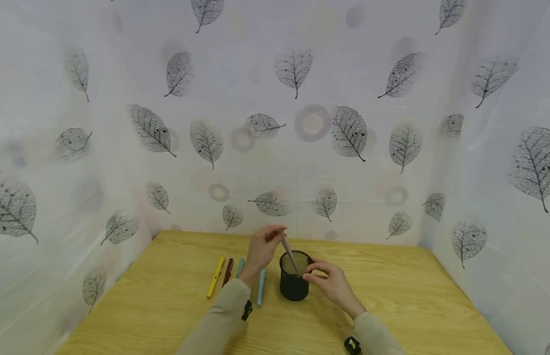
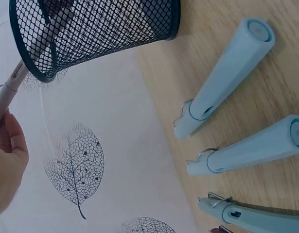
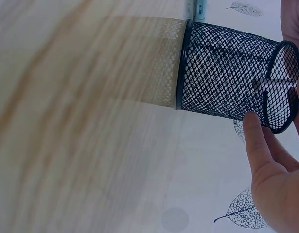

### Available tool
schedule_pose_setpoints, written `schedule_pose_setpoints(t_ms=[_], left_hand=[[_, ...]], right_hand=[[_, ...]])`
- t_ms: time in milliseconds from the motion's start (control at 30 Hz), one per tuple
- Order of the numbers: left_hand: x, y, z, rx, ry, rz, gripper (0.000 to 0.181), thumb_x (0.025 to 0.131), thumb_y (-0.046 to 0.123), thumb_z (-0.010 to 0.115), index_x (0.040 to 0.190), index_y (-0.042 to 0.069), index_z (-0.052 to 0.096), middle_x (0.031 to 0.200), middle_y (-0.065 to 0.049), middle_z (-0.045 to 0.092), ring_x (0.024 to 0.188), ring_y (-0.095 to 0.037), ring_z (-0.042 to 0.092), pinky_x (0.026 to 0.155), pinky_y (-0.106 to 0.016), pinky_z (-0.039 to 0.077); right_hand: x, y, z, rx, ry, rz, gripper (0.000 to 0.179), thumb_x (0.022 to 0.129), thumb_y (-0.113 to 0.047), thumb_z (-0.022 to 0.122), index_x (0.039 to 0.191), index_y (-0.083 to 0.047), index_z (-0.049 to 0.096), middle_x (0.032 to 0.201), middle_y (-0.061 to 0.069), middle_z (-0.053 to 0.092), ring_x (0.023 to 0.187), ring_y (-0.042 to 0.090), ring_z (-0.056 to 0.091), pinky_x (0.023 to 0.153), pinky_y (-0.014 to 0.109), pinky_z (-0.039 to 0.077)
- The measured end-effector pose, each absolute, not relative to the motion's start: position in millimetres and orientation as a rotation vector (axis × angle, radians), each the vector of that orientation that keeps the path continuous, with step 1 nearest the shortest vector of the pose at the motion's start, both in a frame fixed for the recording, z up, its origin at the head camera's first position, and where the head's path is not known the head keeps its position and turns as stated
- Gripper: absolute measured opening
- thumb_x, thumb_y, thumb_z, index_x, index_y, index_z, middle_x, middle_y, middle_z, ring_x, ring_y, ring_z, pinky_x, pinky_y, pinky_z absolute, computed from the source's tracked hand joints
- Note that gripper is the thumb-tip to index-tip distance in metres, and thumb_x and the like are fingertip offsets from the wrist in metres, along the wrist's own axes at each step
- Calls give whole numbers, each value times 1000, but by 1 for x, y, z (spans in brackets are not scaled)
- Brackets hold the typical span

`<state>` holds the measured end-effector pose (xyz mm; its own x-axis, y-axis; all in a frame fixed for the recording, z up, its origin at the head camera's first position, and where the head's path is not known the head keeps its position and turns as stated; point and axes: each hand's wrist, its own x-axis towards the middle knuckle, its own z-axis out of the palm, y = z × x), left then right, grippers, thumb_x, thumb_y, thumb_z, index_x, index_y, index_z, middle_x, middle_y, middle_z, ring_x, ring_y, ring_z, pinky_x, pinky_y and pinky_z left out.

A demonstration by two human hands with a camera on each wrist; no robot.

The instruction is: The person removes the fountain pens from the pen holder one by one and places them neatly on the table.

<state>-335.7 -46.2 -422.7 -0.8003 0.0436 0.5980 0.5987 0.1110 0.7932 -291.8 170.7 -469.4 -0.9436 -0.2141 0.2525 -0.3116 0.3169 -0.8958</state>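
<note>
A black mesh pen holder [image 1: 294, 287] stands upright on the table. My left hand [image 1: 262, 249] pinches a pale greyish pen [image 1: 287, 249] by its upper part, above the holder's left side. The pen slants, with its lower end inside the holder, and it shows through the mesh in the left wrist view. My right hand [image 1: 332, 283] holds the holder near its rim from the right, its thumb [image 3: 255, 133] against the mesh wall. Left of the holder lies a light blue pen [image 1: 261, 287], close to my left wrist.
Further left on the wooden table [image 1: 168, 281] lie a yellow pen [image 1: 215, 277], a dark red pen [image 1: 228, 271] and a teal pen [image 1: 240, 266], partly covered by my left arm. Another light blue pen [image 2: 251, 148] shows in the left wrist view. Leaf-patterned curtains [image 1: 239, 162] enclose the table.
</note>
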Motion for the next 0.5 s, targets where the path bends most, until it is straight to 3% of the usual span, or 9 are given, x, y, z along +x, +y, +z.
schedule_pose_setpoints(t_ms=[267,500], left_hand=[[-338,-50,-422,-576,-1957,-1711,16,91,7,68,106,9,74,101,-16,72,87,-26,69,73,-22,56],[-329,-56,-409,-557,-1930,-1765,17,90,-2,66,106,-2,71,102,-21,70,96,-39,68,82,-35,59]], right_hand=[[-288,168,-464,465,-2483,1726,16,87,-13,74,99,-2,73,139,23,54,132,42,48,88,33,57],[-279,164,-453,438,-2497,1703,14,87,-8,73,97,1,72,137,25,55,131,44,48,88,35,58]])
